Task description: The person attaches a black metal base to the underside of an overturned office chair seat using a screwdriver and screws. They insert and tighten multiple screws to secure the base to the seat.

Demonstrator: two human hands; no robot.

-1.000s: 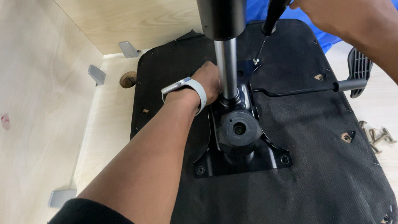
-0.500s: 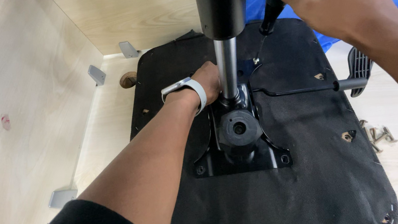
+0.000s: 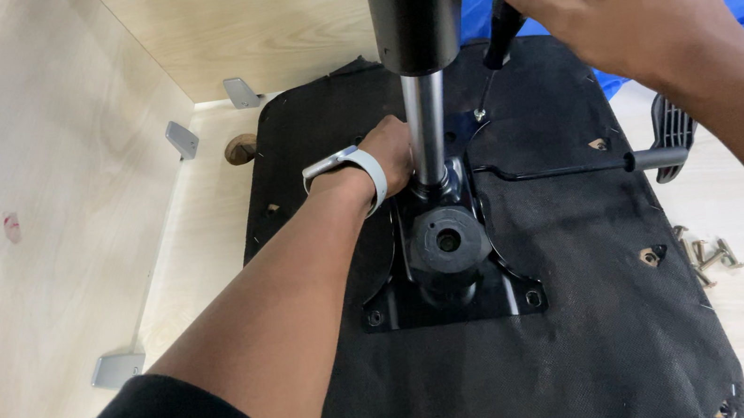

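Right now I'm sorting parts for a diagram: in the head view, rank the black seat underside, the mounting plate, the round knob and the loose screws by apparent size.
1. Black seat underside
2. Mounting plate
3. Round knob
4. Loose screws, each far smaller than the knob

At frame centre the left hand (image 3: 389,152) (a pale watch on its wrist) rests against the base of the chrome gas cylinder (image 3: 428,131) on the upturned black seat (image 3: 594,323), while upper right the right hand (image 3: 622,8) holds a black-handled screwdriver (image 3: 501,28) onto a screw (image 3: 480,115).
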